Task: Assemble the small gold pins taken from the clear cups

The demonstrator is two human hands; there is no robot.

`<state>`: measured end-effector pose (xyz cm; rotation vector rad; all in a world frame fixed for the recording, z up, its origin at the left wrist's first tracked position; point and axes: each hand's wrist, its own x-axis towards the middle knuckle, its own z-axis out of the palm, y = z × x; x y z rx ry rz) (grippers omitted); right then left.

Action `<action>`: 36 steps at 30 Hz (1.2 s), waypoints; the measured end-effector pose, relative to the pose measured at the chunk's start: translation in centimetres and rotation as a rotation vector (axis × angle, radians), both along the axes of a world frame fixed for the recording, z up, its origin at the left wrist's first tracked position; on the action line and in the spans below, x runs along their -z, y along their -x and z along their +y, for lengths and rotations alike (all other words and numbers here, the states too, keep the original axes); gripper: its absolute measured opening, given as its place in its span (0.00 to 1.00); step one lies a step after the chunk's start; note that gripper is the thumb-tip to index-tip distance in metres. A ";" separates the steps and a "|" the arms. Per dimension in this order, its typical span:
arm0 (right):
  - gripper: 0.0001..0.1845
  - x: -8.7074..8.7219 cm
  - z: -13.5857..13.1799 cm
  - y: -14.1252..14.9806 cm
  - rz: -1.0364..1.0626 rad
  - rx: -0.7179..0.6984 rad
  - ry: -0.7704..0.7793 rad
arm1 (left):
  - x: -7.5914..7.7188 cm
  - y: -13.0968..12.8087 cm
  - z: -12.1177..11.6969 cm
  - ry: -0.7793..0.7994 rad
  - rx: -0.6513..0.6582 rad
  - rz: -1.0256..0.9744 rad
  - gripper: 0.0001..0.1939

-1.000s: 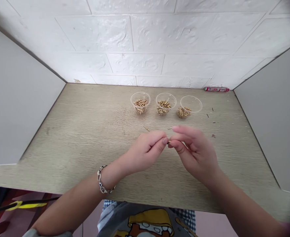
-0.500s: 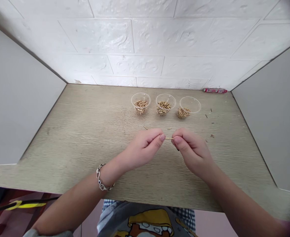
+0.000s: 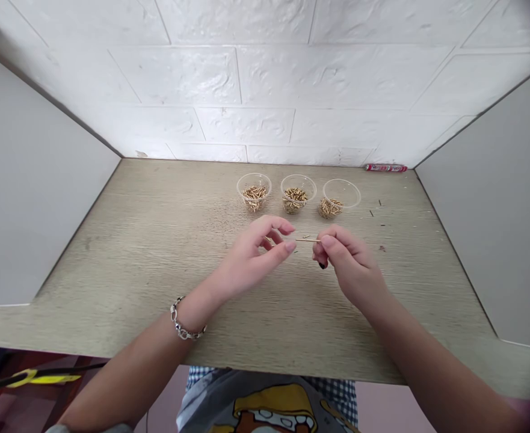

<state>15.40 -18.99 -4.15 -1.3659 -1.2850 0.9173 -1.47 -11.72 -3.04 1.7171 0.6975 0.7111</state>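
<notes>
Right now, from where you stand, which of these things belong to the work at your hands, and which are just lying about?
Part of the work: right hand pinching a thin gold-coloured pin; left hand close beside it, holding nothing visible; three clear plastic cups of similar pins.

Just lying about: red printed tube by the wall; dark specks on the wooden tabletop.

A thin brass-coloured pin (image 3: 307, 240) lies nearly level in the air, its right end pinched in the fingertips of the right hand (image 3: 350, 264). Its left end points at 9 o'clock, just beside the open left hand (image 3: 251, 255). Three clear plastic cups (image 3: 295, 178) of similar pins stand around 12 o'clock.
</notes>
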 end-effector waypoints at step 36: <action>0.10 3.2 2.3 -0.5 -0.679 0.001 -0.012 | 3.7 0.3 3.5 -0.622 -0.007 0.695 0.13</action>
